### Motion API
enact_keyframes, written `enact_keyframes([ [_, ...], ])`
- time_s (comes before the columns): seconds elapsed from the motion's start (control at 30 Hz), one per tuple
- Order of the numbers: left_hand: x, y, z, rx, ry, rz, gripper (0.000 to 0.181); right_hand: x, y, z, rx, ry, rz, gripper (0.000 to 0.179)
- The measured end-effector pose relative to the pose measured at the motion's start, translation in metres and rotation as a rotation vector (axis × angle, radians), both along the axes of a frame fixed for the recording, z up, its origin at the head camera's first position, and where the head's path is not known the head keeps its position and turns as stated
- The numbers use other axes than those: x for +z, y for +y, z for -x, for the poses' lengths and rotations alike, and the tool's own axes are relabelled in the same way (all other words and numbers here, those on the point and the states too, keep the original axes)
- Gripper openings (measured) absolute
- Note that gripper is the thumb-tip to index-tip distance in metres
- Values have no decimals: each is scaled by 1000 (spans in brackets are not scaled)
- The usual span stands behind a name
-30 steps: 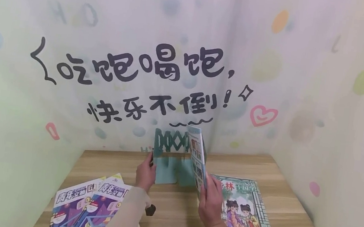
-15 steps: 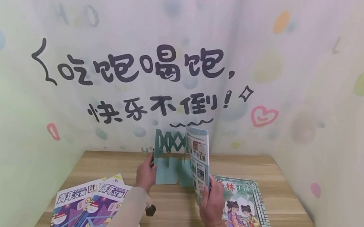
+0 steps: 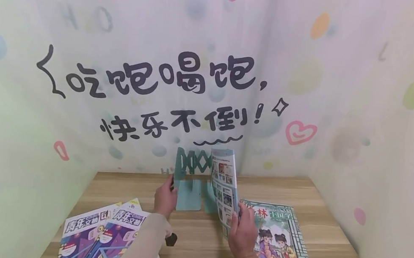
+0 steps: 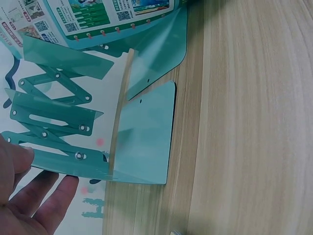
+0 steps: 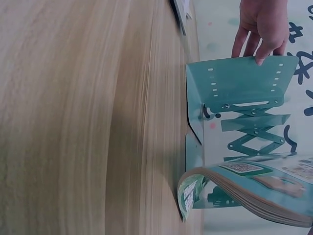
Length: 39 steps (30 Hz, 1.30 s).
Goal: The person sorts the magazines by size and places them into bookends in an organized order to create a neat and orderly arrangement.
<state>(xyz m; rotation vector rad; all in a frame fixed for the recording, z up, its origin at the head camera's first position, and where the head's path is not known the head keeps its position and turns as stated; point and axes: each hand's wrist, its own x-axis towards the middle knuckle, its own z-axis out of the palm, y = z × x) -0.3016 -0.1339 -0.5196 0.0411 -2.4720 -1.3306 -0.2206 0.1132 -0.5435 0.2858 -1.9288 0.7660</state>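
Left grip (image 3: 166, 196): your thumb and fingers pinch the left end plate (image 5: 239, 78) of the green folding bookend (image 3: 190, 193), thumb inside, fingers outside. Right grip (image 3: 243, 231): clamped on the held magazine (image 3: 224, 182), near its lower front edge. The bookend stands at the rear of the bench (image 3: 196, 255), by the wall sheet (image 3: 75, 139); the held magazine is upright over its right part, lower front corner forward of the base plates (image 4: 146, 137). Contact with bench or base plate: cannot tell.

Step in hand, judged: seating the magazine in the bookend. Brace the end plate, since the scissor links (image 4: 58, 88) could slide or fold under a push. The right wrist view shows the magazine bowed low down; flatten that bend, square the bottom edge over a base plate, then lower it straight. Release only once it leans securely; it will likely flop otherwise.

Count: one bookend, two base plates showing; one magazine held; one flat magazine (image 3: 281, 248) at right; two overlapping purple magazines (image 3: 81, 234) showing at left.
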Motion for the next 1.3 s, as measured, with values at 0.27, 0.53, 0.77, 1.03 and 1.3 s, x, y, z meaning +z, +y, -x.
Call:
enact_keyframes([
  [0.27,1,0,-2,7,1,-2,53,0,4,0,-53,-17,-9,22],
  [0.53,3,0,-4,11,-10,-13,53,9,8,-6,-108,-211,7,23],
  [0.77,1,-1,-2,19,-34,10,53,22,8,-14,-116,-489,-36,24],
  [1.03,0,-1,0,13,-27,5,53,28,4,-21,-29,-616,-51,19],
  [1.3,2,0,0,16,-25,1,52,33,1,-28,-2,-627,-67,18],
])
